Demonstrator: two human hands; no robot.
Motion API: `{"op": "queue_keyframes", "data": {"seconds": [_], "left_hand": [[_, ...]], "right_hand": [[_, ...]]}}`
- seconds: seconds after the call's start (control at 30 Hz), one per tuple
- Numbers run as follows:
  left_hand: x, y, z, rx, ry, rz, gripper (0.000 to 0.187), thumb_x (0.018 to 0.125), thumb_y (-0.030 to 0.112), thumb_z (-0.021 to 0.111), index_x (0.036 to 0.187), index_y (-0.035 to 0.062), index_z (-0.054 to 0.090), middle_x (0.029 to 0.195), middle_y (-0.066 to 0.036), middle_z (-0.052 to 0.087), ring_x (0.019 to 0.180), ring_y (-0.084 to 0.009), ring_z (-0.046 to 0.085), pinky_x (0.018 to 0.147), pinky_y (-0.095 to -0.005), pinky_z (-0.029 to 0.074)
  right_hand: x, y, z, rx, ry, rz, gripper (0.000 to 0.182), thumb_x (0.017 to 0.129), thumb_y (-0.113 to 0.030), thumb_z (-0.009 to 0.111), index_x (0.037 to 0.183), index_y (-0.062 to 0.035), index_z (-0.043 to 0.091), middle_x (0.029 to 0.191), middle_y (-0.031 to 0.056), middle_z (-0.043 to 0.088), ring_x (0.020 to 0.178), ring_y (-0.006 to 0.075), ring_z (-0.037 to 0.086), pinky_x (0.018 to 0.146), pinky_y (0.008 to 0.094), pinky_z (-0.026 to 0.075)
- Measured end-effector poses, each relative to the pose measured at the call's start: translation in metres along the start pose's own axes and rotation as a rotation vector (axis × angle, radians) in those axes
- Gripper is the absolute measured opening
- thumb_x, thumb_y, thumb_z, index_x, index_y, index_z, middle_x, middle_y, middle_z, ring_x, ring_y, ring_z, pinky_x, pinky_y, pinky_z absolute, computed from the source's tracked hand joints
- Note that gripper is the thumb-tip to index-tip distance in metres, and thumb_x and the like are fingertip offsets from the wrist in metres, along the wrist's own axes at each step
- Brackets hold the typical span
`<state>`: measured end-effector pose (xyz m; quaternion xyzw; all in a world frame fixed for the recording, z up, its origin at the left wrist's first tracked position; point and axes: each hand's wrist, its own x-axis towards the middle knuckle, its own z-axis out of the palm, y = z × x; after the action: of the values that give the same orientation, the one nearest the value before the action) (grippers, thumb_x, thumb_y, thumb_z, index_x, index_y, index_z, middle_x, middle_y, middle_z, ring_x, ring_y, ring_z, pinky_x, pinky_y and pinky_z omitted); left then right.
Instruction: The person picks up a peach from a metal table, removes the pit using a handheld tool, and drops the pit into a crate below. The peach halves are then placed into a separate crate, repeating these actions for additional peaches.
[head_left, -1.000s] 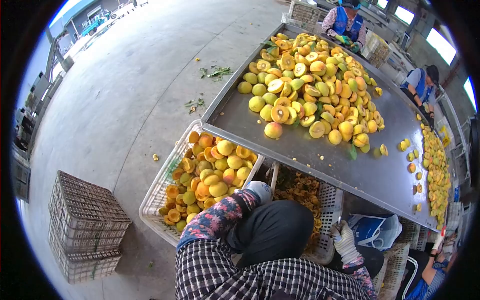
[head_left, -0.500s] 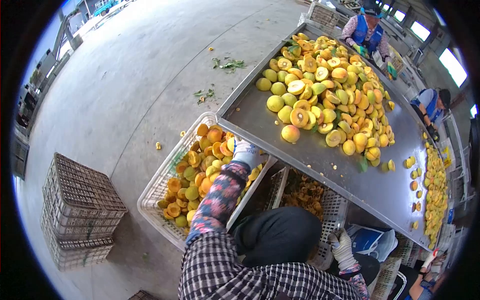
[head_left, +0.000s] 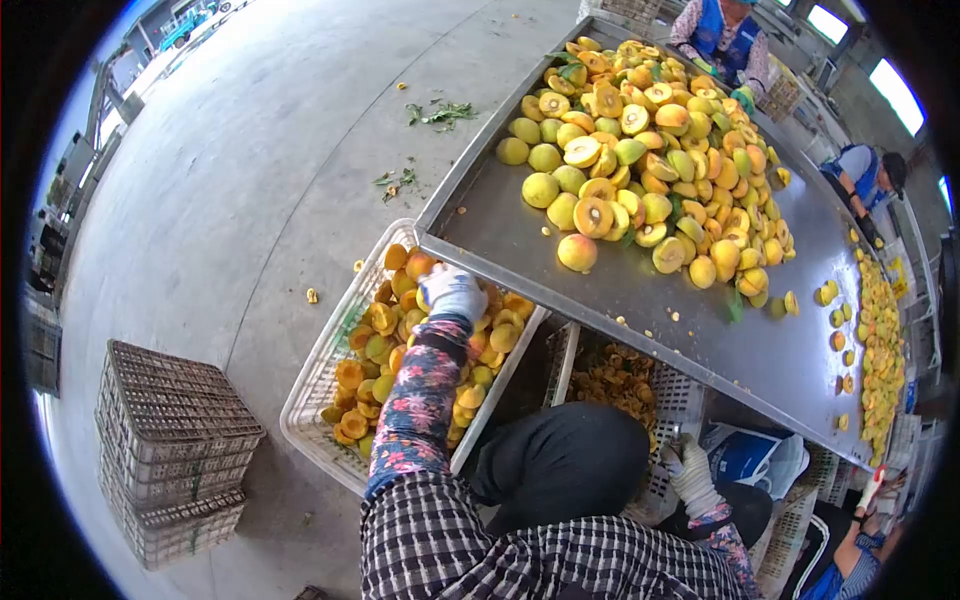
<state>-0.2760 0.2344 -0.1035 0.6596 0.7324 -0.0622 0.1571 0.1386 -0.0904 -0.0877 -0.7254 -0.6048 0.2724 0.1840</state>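
My left hand (head_left: 452, 292), in a white glove with blue print, lies over the halved yellow peaches (head_left: 378, 348) in a white plastic crate (head_left: 303, 400). Its fingers point down onto the fruit, partly hidden, and look spread rather than closed. Many of these halves show hollows with the stones out. My right hand (head_left: 692, 472), in a whitish knitted glove, is low beside my knee with its fingers curled closed; I cannot tell what is in them. Above the crate's right corner slopes a metal table (head_left: 500, 245) with a heap of whole and halved peaches (head_left: 650, 170), some with stones showing.
Under the table edge, another crate (head_left: 680, 400) holds brownish scraps (head_left: 612, 385). A blue-and-white bag (head_left: 750, 460) sits near my right hand. Stacked crates (head_left: 180, 440) stand on the left floor. Co-workers (head_left: 722, 40) are along the table's far side; another person's arm shows at lower right.
My left hand has moved left and slightly down over the peaches, away from the table edge. My right hand stays low with curled fingers. The view has shifted slightly.
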Motion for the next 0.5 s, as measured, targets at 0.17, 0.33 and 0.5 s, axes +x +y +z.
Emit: {"op": "queue_keyframes", "data": {"seconds": [0.17,0.33,0.5], "left_hand": [[-0.04,-0.066,0.004,-0.011,-0.051,-0.026,0.076,0.077,0.034,0.068,0.147,0.0256,0.039,0.151,-0.007,0.04,0.131,-0.0332,0.046,0.105,-0.0564,0.036],[-0.055,-0.127,0.021,-0.218,-0.215,-0.13,0.067,0.081,0.037,0.064,0.143,0.0242,0.044,0.146,-0.011,0.046,0.13,-0.0298,0.05,0.105,-0.0431,0.042],[-0.101,-0.178,0.045,0.013,-0.377,-0.123,0.051,0.088,0.043,0.056,0.131,0.0162,0.058,0.13,-0.015,0.061,0.121,-0.032,0.058,0.103,-0.0434,0.044]], "right_hand": [[0.0,-0.035,-0.009,0.09,0.034,0.028,0.042,0.091,-0.036,0.064,0.104,0.0026,0.058,0.08,0.019,0.063,0.073,0.0319,0.061,0.068,0.0385,0.048],[-0.003,-0.029,-0.003,0.034,-0.026,-0.091,0.039,0.091,-0.035,0.064,0.107,0.0003,0.057,0.086,0.017,0.064,0.078,0.0304,0.062,0.072,0.0377,0.048],[-0.009,-0.04,-0.011,0.155,-0.031,-0.005,0.049,0.092,-0.046,0.061,0.107,-0.0001,0.058,0.085,0.0204,0.064,0.081,0.0384,0.063,0.072,0.0413,0.047]]}}
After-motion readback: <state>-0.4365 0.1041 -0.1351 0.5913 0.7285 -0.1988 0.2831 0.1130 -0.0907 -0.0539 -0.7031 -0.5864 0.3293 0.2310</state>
